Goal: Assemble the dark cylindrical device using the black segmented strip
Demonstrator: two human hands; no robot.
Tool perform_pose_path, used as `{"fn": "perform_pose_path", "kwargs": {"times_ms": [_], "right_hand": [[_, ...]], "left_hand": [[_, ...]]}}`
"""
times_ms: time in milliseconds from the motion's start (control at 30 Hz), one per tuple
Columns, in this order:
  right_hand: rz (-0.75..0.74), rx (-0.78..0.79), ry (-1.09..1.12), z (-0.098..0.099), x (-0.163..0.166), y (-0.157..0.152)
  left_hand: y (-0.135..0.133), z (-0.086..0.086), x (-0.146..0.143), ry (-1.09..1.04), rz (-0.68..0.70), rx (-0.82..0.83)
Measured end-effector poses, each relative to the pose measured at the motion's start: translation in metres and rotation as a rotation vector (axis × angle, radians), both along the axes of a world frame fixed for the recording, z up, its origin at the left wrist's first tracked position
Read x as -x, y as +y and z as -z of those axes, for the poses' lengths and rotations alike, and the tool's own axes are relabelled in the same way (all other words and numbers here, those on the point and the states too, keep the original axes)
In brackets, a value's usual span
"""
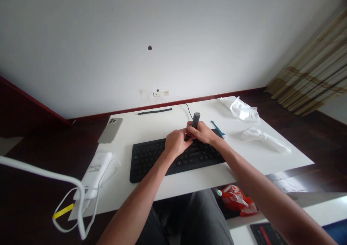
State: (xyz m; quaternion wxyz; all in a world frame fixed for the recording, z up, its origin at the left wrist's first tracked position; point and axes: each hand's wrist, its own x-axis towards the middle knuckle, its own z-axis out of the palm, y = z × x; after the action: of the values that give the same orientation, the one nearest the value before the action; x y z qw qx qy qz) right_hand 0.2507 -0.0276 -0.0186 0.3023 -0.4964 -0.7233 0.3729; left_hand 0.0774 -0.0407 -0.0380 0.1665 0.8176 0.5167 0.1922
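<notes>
A black keyboard lies on the white table in front of me. Over its upper right part, my right hand is closed around a dark grey ridged cylinder, which stands nearly upright with its top end showing above my fingers. The cylinder's lower end is hidden. Right beside it, touching or almost touching the right hand, my left hand is curled closed just above the keys. Whatever its fingertips pinch, if anything, cannot be made out. A thin blue tool rests by the keyboard's top right corner.
On the table lie a phone and a white power strip at left, a black braided strip at the back, and crumpled white plastic wraps at right. A red bag sits below the front edge.
</notes>
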Motion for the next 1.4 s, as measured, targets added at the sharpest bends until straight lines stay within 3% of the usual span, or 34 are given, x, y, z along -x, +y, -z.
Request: {"fn": "perform_pose_path", "kwargs": {"times_ms": [200, 400, 500, 667, 767, 900, 1033, 1400], "right_hand": [[0.196, -0.065, 0.095, 0.013, 0.004, -0.022], [0.237, -0.062, 0.058, 0.014, 0.016, -0.005], [0.236, -0.082, -0.008, 0.015, 0.019, 0.0], [0.4, -0.137, 0.04, 0.018, 0.013, -0.01], [0.466, -0.175, -0.043, 0.015, 0.005, -0.016], [0.421, -0.23, -0.201, 0.009, -0.002, -0.017], [0.353, -0.288, -0.217, 0.008, -0.001, -0.018], [0.319, -0.093, 0.268, 0.014, 0.012, -0.019]], "left_hand": [[-0.004, -0.003, -0.002, -0.011, 0.042, -0.032], [0.005, 0.0, 0.008, -0.036, -0.034, -0.019], [0.011, 0.001, 0.015, -0.077, 0.007, 0.025], [0.012, 0.003, 0.019, -0.184, 0.047, 0.015], [0.011, 0.003, 0.018, -0.21, 0.073, 0.002], [0.01, 0.002, 0.018, -0.207, 0.076, -0.014], [0.01, 0.001, 0.017, -0.237, 0.083, -0.007], [0.006, 0.0, 0.01, -0.279, 0.14, -0.01]]}}
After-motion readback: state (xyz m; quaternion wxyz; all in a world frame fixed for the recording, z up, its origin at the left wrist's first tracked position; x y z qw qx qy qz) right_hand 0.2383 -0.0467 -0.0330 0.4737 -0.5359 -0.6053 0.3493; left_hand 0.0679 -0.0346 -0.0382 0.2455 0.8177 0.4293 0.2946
